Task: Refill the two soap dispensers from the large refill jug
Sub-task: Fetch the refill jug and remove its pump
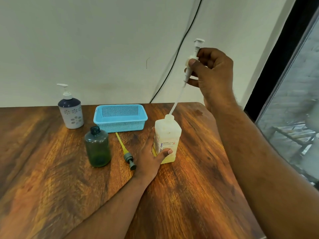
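Jug [167, 135]: square, translucent white, yellow liquid low inside, printed label on the front; stands upright on the wooden table [51, 169], right of centre, cap off. Left hand [151, 157] grips its lower body, thumb across the label. 
Pump [193, 61]: white, lifted above the jug, pinched in the right hand [212, 73] at the collar; its tube slants down with the tip at the jug's mouth. 
Green bottle [97, 149]: dark, see-through, upright, open neck, a little green liquid at the bottom; left of the jug. 
Grey pump [129, 159]: lies on the table between green bottle and left hand, yellow tube pointing toward the basket [120, 118]. 
Basket: blue, perforated, at the table's rear. 
Dispenser [70, 111]: white with dark top and flower pattern, white pump fitted; stands left of the basket.
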